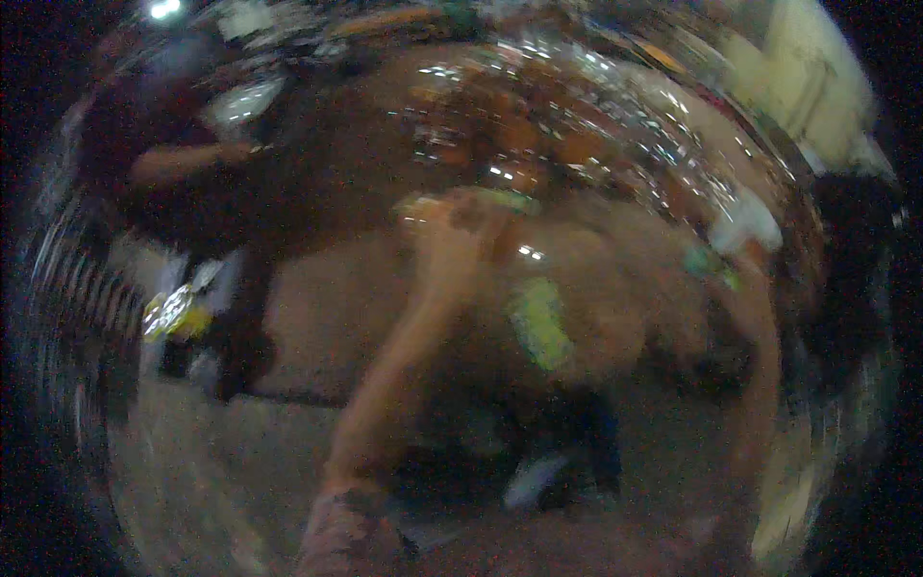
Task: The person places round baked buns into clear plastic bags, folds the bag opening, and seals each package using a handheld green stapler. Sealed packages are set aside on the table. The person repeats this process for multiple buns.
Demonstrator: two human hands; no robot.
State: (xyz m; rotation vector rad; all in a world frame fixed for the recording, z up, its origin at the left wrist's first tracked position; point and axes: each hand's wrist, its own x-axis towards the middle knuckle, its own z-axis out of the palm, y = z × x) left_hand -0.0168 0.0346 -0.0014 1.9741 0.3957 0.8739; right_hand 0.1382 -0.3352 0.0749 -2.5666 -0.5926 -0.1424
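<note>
Motion smears the whole head view. My left hand (457, 219) reaches over the brown table, at the near edge of a heap of shiny clear-wrapped packets (567, 139) with orange-brown contents. A pale green strip (510, 200) shows by its fingers; whether they grip anything is too blurred to tell. Far to the right, my right hand (758, 258) is up against a white, soft-looking thing (745, 223), its fingers lost in the blur. A small green patch (710, 260) lies beside that hand. Between my forearms, a yellow-green piece (540, 322) rests on the table.
Across the table's left side, another person's forearm (192, 163) is near a pale, shiny thing (245, 101). A yellow and silver shiny thing (178, 313) is by the left edge. Pale, bulky shapes (808, 77) stand at the far right, and a dark form (856, 260) is beyond my right arm.
</note>
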